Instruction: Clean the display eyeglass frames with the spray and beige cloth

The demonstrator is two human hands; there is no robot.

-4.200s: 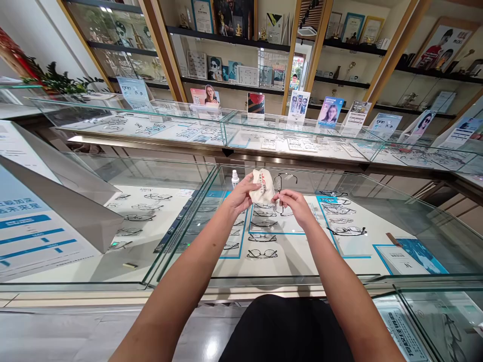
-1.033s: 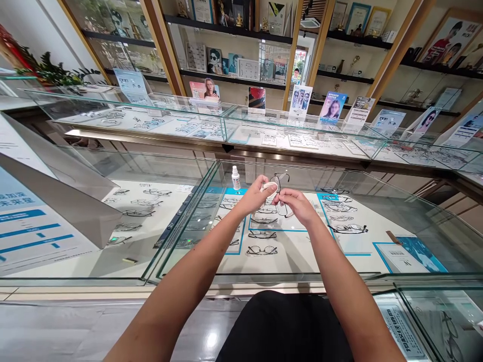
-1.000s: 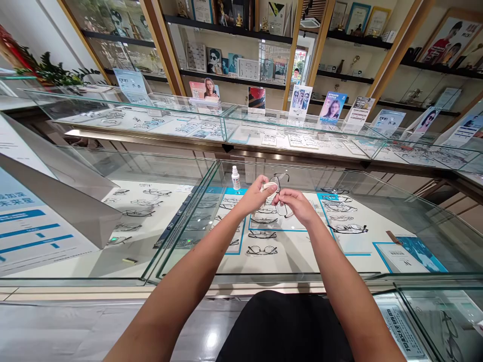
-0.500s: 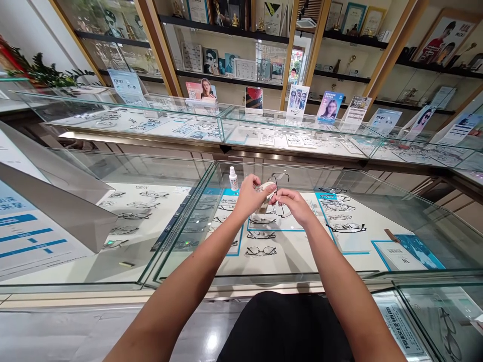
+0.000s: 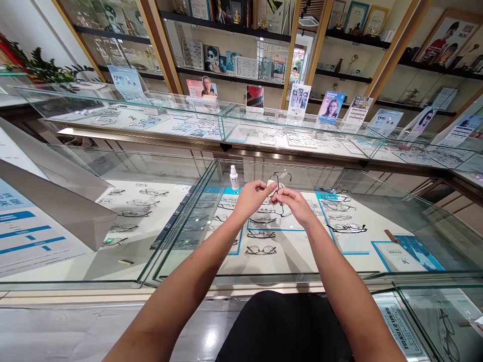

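Over the glass counter my left hand (image 5: 252, 197) is closed, thumb and fingers pinching a small pale cloth (image 5: 270, 184) against a pair of eyeglasses (image 5: 277, 177). The glasses have a thin dark frame and are turned on end, with parts showing above and below my fingers. My right hand (image 5: 296, 203) is closed too, its fingertips gripping the frame from the right. Fingers and cloth hide part of the lenses. Just left of my left hand, a small white spray bottle (image 5: 234, 178) stands upright on the counter.
Beneath the glass, several eyeglasses (image 5: 261, 250) lie in rows. A folded white sign (image 5: 56, 221) stands at the left. Farther back is a second glass display case (image 5: 222, 123) with upright cards, in front of shelves (image 5: 226, 75). A booklet (image 5: 400, 255) lies at the right.
My left hand has shifted slightly, and less of the cloth's printed side shows. The glasses have moved a little to the right. Both hands keep their hold.
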